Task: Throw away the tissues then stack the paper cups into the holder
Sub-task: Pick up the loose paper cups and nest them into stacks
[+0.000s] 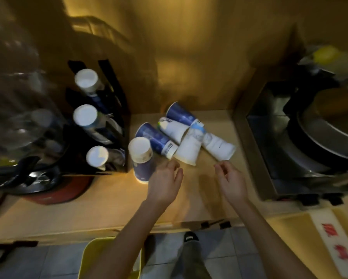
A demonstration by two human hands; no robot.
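Note:
Several blue and white paper cups lie on their sides in a loose pile on the wooden counter. One blue cup stands upside down next to the black cup holder, which has three stacks of upturned cups in its slots. My left hand hovers just right of the upside-down cup, fingers apart, holding nothing. My right hand floats a little below the white cups in the pile, fingers loosely curled and empty. No tissues are visible on the counter.
A yellow bin stands on the tiled floor under the counter's front edge. A dark sink with stacked pans fills the right side. At the left are clear plastic bottles, a black bag and a red round object.

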